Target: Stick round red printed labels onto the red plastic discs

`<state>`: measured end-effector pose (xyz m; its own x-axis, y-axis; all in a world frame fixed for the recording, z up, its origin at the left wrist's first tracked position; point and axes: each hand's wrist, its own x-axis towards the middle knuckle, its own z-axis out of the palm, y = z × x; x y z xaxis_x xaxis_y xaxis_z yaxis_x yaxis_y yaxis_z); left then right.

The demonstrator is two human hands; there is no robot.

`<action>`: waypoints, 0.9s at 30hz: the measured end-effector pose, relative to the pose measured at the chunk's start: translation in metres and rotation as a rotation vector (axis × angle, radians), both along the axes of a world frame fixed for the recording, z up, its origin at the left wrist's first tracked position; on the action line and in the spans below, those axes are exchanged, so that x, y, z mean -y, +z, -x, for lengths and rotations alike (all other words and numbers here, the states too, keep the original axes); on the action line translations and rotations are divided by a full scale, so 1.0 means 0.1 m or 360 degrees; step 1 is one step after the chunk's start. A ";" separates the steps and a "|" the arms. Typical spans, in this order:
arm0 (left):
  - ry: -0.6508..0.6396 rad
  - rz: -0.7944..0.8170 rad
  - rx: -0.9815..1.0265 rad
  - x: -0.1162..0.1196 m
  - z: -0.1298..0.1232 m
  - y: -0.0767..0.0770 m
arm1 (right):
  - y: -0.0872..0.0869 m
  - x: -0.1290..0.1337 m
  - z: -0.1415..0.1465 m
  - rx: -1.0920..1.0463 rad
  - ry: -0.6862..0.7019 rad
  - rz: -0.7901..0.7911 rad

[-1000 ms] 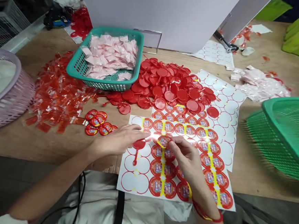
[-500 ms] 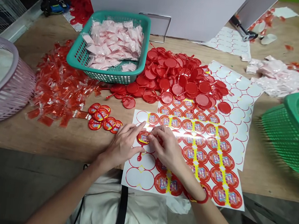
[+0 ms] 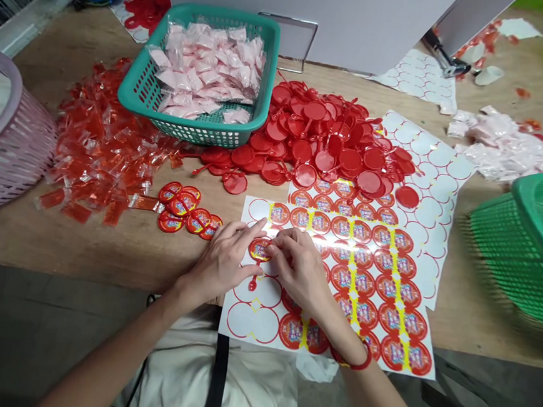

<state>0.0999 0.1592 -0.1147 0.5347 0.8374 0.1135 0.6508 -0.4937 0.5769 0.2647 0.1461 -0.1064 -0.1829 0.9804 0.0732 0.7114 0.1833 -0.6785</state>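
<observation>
A small red plastic pan-shaped piece [image 3: 252, 284], handle toward me, lies on a sticker sheet [image 3: 255, 324] at the table's front. On its disc sits a printed round sticker [image 3: 259, 249]. My left hand [image 3: 227, 253] rests at the left of the piece, fingers stretched, forefinger above the disc and thumb beside the handle. From the right, my right hand [image 3: 302, 265] has its thumb and fingertips pinched at the sticker's right edge; the fingertips partly hide that edge. Several stickered red pieces [image 3: 184, 204] lie left of my left hand.
Beyond my hands spreads a heap of plain red pieces [image 3: 314, 113]. A teal basket [image 3: 197, 133] holds pink packets, with red packets [image 3: 101, 152] heaped to its left. A lilac basket [image 3: 27, 140] stands at the left, a green basket [image 3: 509, 228] at the right.
The view has shifted slightly. Both hands keep nearly the same position and grip around the pan-shaped piece.
</observation>
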 end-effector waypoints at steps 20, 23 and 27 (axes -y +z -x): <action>0.0331 0.0903 0.0877 0.03 -0.12 0.31 | 0.16 0.05 -0.06 -0.0893 -0.0155 0.0380; 0.0639 0.1343 0.1363 0.03 -0.14 0.41 | 0.18 0.12 -0.10 -0.1182 -0.0114 0.0411; 0.0835 0.1653 0.1657 0.07 -0.18 0.48 | 0.15 0.22 -0.09 -0.1316 0.0035 0.0263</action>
